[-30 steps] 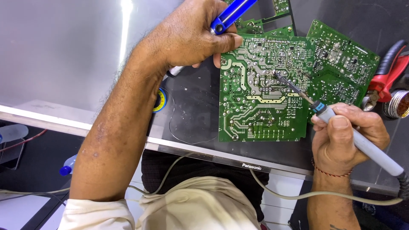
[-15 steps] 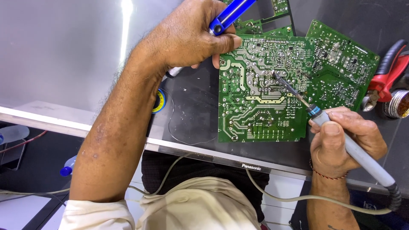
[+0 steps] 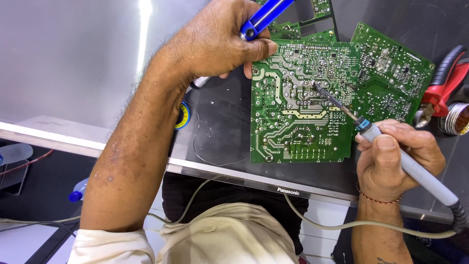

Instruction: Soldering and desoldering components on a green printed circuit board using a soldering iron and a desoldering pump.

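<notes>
The main risk here is heat and slip. The soldering iron [image 3: 391, 151] has its tip set on a joint near the middle of the large green circuit board [image 3: 300, 102], among closely packed solder pads — a small drift of the tip could likely bridge two neighbouring pads, and lingering too long could lift a trace. The board lies loose on the dark tabletop [image 3: 220, 122], pinned only at its upper left corner, so a push from the iron might skate it sideways. The iron's cord [image 3: 342, 226] trails below the tabletop edge and could tug the handle.

The right hand [image 3: 391, 166] has its grip closed around the grey handle of the iron like a pen, thumb on top, wrist low near the front edge. The left hand [image 3: 215, 44] reaches in from the left with the forearm stretched across — its grip is closed on a blue tool [image 3: 264, 17], and its fingertips [image 3: 264, 49] press the board's corner. A second green board [image 3: 391, 78] overlaps at the right, with red pliers [image 3: 449, 83] just beside it.
</notes>
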